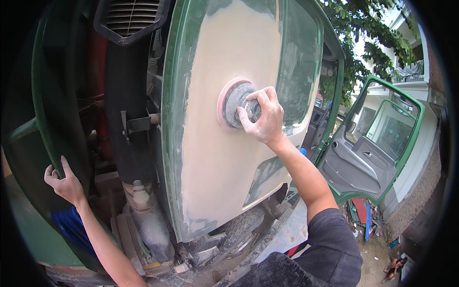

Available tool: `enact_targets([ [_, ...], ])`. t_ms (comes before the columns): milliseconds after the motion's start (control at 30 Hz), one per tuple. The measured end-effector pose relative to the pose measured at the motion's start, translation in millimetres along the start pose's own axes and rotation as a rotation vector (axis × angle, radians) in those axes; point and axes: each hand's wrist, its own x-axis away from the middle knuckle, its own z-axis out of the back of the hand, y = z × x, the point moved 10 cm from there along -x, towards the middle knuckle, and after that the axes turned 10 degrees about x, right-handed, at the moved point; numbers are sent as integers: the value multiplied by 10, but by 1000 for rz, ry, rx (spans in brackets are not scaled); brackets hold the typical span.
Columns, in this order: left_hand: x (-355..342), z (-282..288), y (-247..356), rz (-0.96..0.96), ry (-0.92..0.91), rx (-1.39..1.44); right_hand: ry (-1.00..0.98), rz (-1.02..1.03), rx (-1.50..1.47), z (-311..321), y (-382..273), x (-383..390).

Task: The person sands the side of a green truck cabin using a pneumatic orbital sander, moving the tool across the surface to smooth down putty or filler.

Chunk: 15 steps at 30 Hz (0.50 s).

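Note:
Pinched in the fingers of my right hand (pixel 265 115) is a round grey sanding block (pixel 234 106) with a pinkish disc edge. Its flat face lies against the beige filler (pixel 224 177) that coats the back panel of a green truck cab (pixel 174 95). Pale dust covers these fingers. Far to the left, my left hand (pixel 69 186) is closed around the lower part of a green metal rail (pixel 42 119). The sanding face itself is hidden against the panel.
Between rail and cab stand a black intake duct (pixel 126 110) with a grille and a dusty ribbed hose (pixel 138 196). Dusty machinery lies below. At right, a green cab door (pixel 370 143) hangs open beside a wall. A person (pixel 394 269) sits low at far right.

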Motion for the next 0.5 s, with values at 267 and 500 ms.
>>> enact_targets([
  [267, 16, 56, 7, 14, 8, 18, 103, -130, 64, 136, 533, -1455],
  [500, 87, -63, 72, -109, 0, -170, 34, -311, -38, 135, 1257, -1057],
])
